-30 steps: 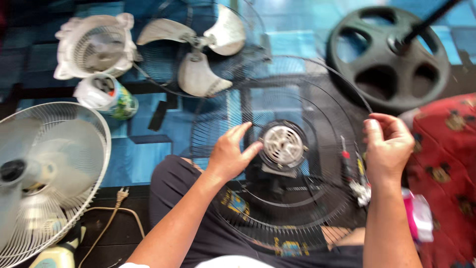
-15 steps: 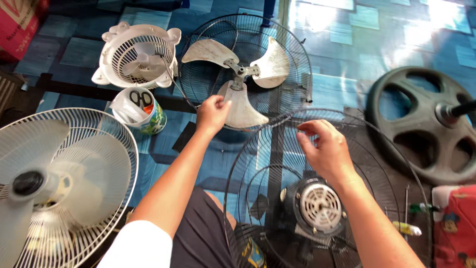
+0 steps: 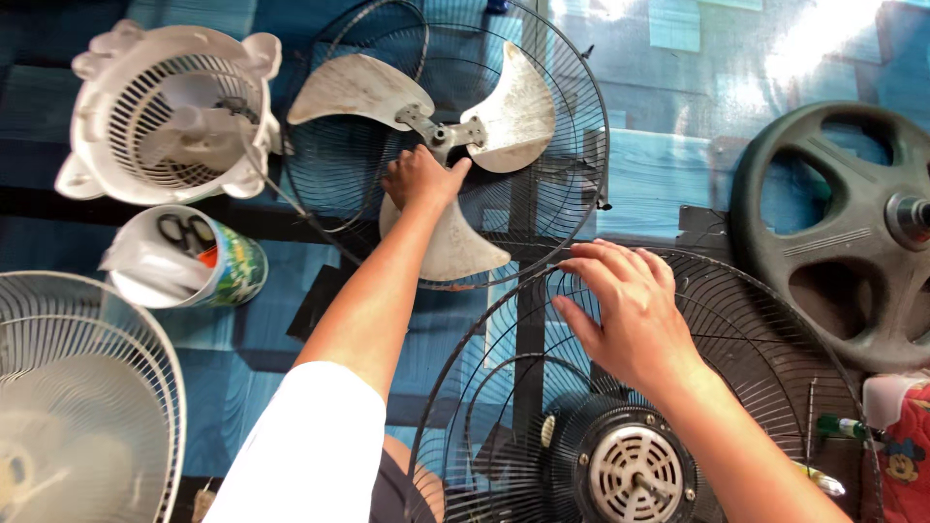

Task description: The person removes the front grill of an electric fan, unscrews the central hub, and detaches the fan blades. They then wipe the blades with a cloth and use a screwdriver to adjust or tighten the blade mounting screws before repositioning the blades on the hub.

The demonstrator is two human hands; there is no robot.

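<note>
Blue patterned floor; left hand clamped on dusty grey three-blade fan blade at upper centre; right hand fingers spread flat on black wire guard.

Informal fan-repair spot, likely home floor workshop. Blue patterned floor mat serves as work surface. Fan parts spread about: metal blade, wire guards, motor, white housing, round base, cup of tools.

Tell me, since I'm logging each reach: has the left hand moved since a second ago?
Yes. The left hand has left the black guard around the motor and gone forward to the three-blade fan blade, near its hub.
</note>
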